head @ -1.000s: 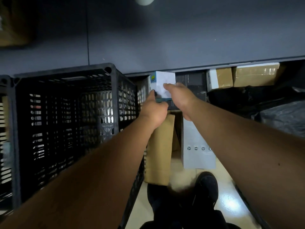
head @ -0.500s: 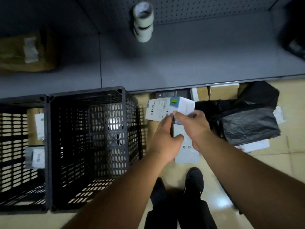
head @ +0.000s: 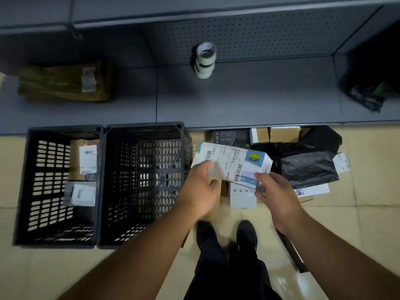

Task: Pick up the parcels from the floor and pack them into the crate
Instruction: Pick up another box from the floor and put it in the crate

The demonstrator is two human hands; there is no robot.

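Note:
I hold a white and blue boxed parcel with a shipping label above the floor, just right of the black crates. My left hand grips its left end and my right hand holds its lower right corner. The nearer black plastic crate stands open beside the parcel, and no parcel shows inside it. A second black crate to its left holds several labelled parcels. More parcels lie on the floor: a grey box, black bags, brown boxes and a dark box.
A grey shelf runs across above the crates, carrying stacked tape rolls, a brown wrapped parcel and a black bag. My feet stand on the beige tiled floor below the parcels.
Both hands have lifted the white and blue parcel up off the floor pile and turned it label-up. My view has risen, so both crates and the shelf now show.

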